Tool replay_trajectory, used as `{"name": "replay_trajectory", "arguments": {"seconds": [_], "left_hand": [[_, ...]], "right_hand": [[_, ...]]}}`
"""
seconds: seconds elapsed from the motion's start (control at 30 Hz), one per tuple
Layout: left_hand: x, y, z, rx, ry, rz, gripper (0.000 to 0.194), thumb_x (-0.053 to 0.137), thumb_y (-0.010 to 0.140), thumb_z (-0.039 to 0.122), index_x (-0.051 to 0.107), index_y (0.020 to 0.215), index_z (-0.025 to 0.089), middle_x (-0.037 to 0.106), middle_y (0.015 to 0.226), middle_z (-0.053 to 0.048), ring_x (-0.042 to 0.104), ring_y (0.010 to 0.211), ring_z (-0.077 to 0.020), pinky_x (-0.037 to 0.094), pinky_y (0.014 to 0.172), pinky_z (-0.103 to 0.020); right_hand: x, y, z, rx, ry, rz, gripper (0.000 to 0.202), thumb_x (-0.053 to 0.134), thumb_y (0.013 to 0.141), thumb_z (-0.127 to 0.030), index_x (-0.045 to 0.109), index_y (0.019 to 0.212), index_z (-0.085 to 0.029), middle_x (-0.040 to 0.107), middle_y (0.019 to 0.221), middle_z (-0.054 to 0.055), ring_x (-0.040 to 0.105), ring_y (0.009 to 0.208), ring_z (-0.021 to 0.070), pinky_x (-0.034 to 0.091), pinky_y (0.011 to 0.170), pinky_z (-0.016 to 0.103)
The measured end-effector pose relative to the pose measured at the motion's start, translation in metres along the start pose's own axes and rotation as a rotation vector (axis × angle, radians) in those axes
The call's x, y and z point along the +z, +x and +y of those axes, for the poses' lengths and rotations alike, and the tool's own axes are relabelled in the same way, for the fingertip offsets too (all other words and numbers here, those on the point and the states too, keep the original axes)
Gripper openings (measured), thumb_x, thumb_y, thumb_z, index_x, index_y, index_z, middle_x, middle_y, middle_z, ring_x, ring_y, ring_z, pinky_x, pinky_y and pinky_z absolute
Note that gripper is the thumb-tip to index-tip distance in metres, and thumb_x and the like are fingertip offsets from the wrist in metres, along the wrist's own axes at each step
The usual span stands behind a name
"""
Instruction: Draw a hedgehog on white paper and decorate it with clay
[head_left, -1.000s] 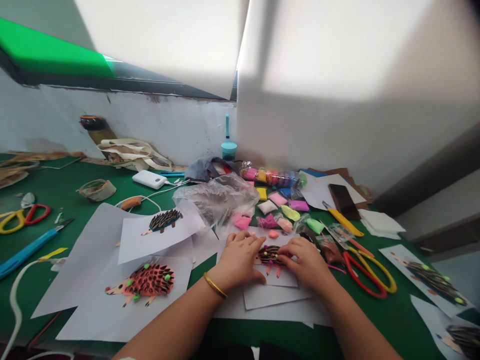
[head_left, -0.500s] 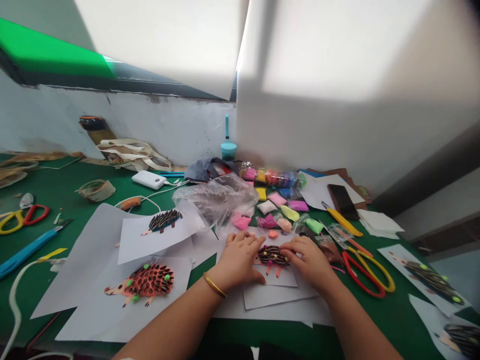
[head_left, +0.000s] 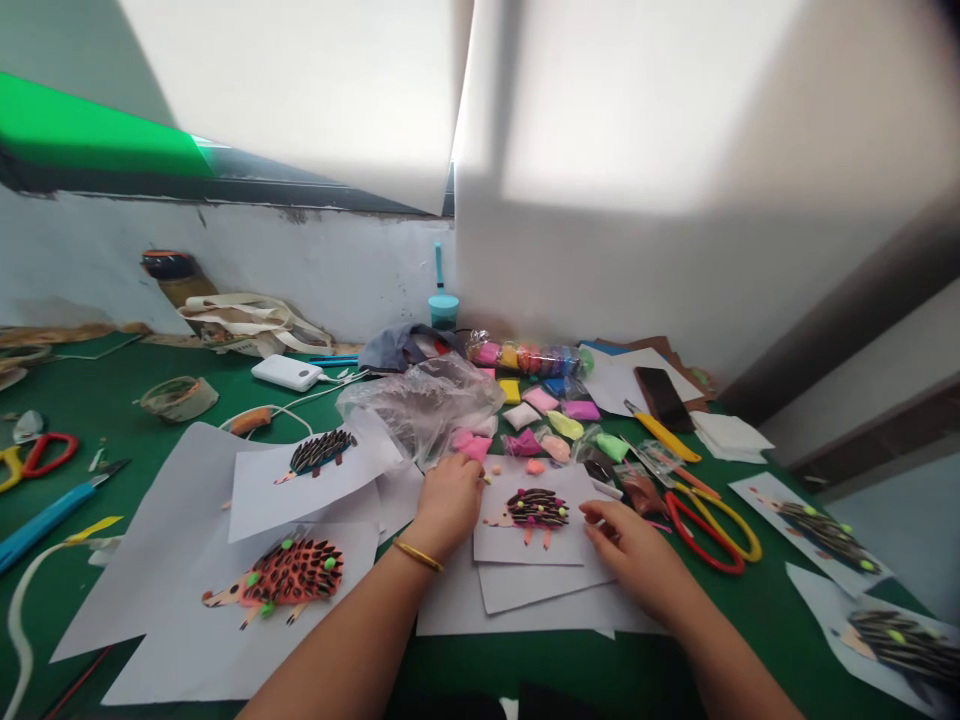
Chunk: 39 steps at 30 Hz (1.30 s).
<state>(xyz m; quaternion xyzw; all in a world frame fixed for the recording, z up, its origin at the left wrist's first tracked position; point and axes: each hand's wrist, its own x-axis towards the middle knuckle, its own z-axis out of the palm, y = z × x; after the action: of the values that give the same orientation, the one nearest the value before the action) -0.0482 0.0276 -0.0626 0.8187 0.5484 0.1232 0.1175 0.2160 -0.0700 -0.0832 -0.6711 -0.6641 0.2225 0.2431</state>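
A small white card [head_left: 491,545] with a clay hedgehog [head_left: 537,508] lies on stacked white paper between my hands. The hedgehog has dark spines, pink legs and small pink and yellow balls. My left hand [head_left: 450,500] is at the card's upper left edge, its fingertips curled together near a tiny yellowish bit; what they hold, if anything, is too small to name. My right hand [head_left: 626,550] rests at the card's right side, fingers loosely apart and holding nothing. Above the hedgehog sits a lump of orange-pink clay [head_left: 535,467].
Coloured clay packets [head_left: 564,425] and a crumpled plastic bag [head_left: 420,405] lie behind the card. Red-yellow scissors [head_left: 705,530], a yellow cutter [head_left: 664,436] and a phone [head_left: 664,399] are at the right. More hedgehog pictures [head_left: 292,580] lie left and right.
Both hands have moved off the hedgehog, the left to the card's upper left and the right outward, uncovering it. The whole view has shifted slightly.
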Motion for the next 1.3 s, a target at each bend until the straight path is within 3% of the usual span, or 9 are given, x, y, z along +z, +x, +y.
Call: {"name": "replay_trajectory", "arguments": {"seconds": [0.3,0.67,0.9,1.1,1.3], "left_hand": [[-0.007,-0.001,0.000,-0.052,0.069,-0.064,0.018,0.064,0.082,0.031,0.065,0.093,0.018,0.063,0.107,-0.013,0.057,0.105,-0.0300,0.042,0.089,-0.040],[-0.006,0.003,-0.006,-0.039,-0.044,-0.091,0.012,0.068,0.076,0.027,0.064,0.085,0.020,0.068,0.091,-0.007,0.062,0.090,-0.0248,0.042,0.075,-0.032],[0.002,0.007,0.001,-0.111,-0.042,0.035,0.032,0.054,0.089,0.048,0.063,0.093,0.018,0.068,0.095,-0.010,0.062,0.089,-0.0253,0.043,0.076,-0.034],[0.010,0.008,0.008,-0.034,0.009,0.063,0.023,0.050,0.092,0.036,0.065,0.088,0.019,0.066,0.099,-0.010,0.060,0.095,-0.0256,0.043,0.080,-0.035],[0.009,0.009,0.003,-0.106,-0.183,0.127,0.014,0.052,0.091,0.028,0.063,0.088,0.021,0.067,0.090,-0.006,0.062,0.090,-0.0225,0.043,0.079,-0.032]], "right_hand": [[0.010,-0.004,0.003,-0.032,-0.037,-0.029,0.049,0.053,0.081,-0.028,0.059,0.129,-0.021,0.064,0.119,0.010,0.064,0.092,0.0206,0.051,0.087,0.034],[0.014,-0.005,0.004,-0.030,-0.001,-0.028,0.051,0.055,0.081,-0.026,0.056,0.132,-0.022,0.062,0.121,0.010,0.062,0.092,0.0203,0.049,0.089,0.035],[0.013,-0.002,0.004,-0.050,0.012,-0.008,0.049,0.054,0.081,-0.028,0.059,0.129,-0.021,0.063,0.118,0.010,0.063,0.092,0.0207,0.050,0.087,0.034],[0.013,-0.002,0.004,-0.058,0.024,-0.013,0.047,0.052,0.083,-0.029,0.059,0.129,-0.019,0.064,0.115,0.010,0.062,0.093,0.0216,0.050,0.087,0.035],[-0.004,0.008,0.003,-0.065,0.010,0.004,0.042,0.050,0.087,-0.033,0.061,0.125,-0.019,0.067,0.107,0.009,0.063,0.088,0.0208,0.051,0.080,0.035]]}}
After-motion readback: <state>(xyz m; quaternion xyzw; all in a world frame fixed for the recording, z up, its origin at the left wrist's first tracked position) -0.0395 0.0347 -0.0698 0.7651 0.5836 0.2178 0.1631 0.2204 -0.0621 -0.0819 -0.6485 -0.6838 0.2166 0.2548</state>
